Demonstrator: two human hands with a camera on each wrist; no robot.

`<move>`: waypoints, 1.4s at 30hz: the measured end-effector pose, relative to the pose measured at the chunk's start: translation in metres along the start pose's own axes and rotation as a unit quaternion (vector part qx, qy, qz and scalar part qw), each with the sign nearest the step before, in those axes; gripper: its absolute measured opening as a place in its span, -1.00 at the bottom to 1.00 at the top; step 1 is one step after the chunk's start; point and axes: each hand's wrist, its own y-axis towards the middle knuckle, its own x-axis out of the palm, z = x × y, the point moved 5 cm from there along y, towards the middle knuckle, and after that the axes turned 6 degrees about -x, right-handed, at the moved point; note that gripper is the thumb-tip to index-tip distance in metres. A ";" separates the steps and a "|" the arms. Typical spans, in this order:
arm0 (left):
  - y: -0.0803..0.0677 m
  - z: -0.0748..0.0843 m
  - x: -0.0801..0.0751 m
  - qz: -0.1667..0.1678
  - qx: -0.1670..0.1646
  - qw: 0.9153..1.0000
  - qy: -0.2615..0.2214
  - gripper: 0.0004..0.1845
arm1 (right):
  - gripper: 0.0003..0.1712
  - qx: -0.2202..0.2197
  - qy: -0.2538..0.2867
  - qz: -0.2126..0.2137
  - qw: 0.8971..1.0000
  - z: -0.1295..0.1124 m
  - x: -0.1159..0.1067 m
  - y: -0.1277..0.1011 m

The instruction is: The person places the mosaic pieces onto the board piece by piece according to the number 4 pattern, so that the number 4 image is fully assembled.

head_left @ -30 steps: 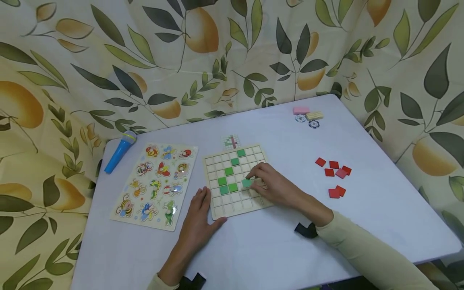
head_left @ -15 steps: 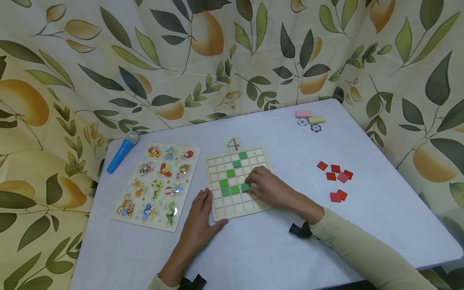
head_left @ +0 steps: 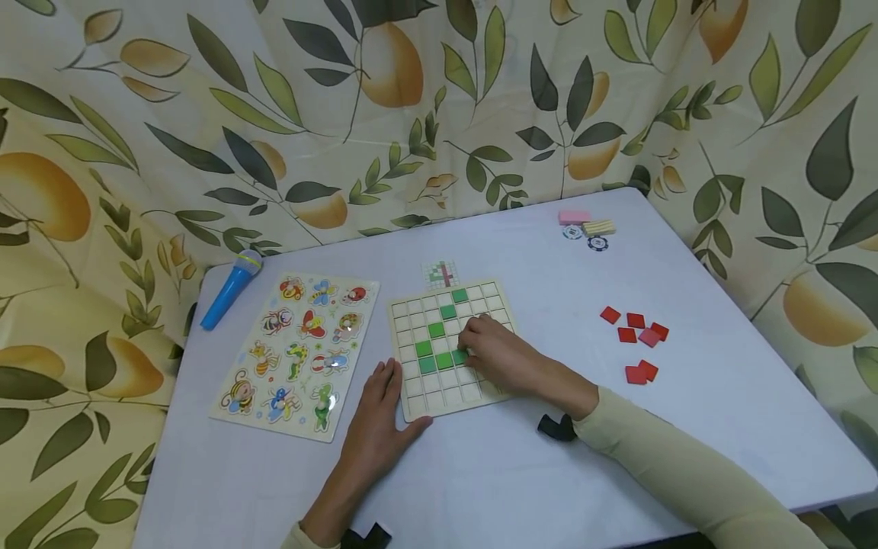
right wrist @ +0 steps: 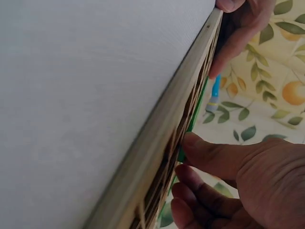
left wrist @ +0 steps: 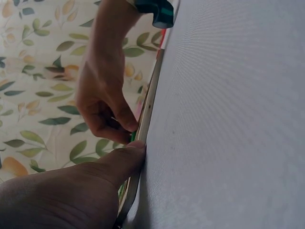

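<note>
Right hand point(head_left: 504, 358) is down on the grid board point(head_left: 449, 347), curled fingertips pressing a green tile point(head_left: 460, 356) into a cell beside the green row. Left hand point(head_left: 377, 415) lies flat, fingers straight, steadying the board's near corner. Seating step, I'd say; next calls for a clean release (red tiles point(head_left: 634, 335) lie well apart to the right).

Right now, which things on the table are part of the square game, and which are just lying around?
In the game:
grid board
green squares
little pattern card
red squares
right hand, pressing a green square in
left hand, steadying the board

Just lying around:
bug puzzle
blue toy microphone
pink eraser
poker chips
</note>
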 end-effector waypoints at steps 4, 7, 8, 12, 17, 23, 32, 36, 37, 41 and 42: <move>0.000 0.002 -0.001 0.004 0.004 1.000 0.006 0.16 | -0.89 -0.006 -0.017 -0.001 1.000 -0.001 -0.001 0.004; 0.000 0.003 -0.001 0.005 0.009 1.000 0.009 0.15 | -0.90 -0.008 -0.024 0.006 1.000 0.000 -0.001 0.007; 0.000 0.003 -0.001 0.004 0.009 1.000 0.008 0.15 | -0.90 -0.008 -0.024 0.009 1.000 0.000 -0.002 0.008; -0.002 0.001 -0.001 0.001 -0.005 1.000 -0.001 0.16 | -0.86 -0.011 -0.006 0.011 1.000 0.002 -0.002 0.004; -0.004 0.000 0.002 -0.006 -0.027 1.000 -0.007 0.19 | -0.61 -0.001 0.059 0.014 0.998 0.011 -0.014 -0.021; -0.004 0.002 0.001 -0.008 -0.023 1.000 -0.007 0.20 | -0.53 0.079 0.111 0.101 0.986 0.038 -0.060 -0.074; -0.005 0.004 -0.003 -0.017 -0.022 1.000 -0.002 0.21 | -0.62 0.193 0.191 0.322 0.907 0.108 -0.107 -0.181; -0.005 0.005 -0.002 -0.021 -0.025 0.999 0.005 0.21 | -0.54 0.267 0.212 0.335 0.878 0.146 -0.108 -0.222; -0.005 0.004 -0.001 -0.023 -0.027 0.999 0.006 0.21 | -0.53 0.279 0.208 0.331 0.877 0.154 -0.107 -0.230; -0.006 0.004 -0.002 -0.027 -0.031 0.999 0.011 0.22 | -0.42 0.337 0.190 0.268 0.882 0.182 -0.096 -0.252; -0.006 0.004 -0.002 -0.027 -0.032 0.999 0.011 0.22 | -0.37 0.352 0.187 0.243 0.884 0.188 -0.092 -0.256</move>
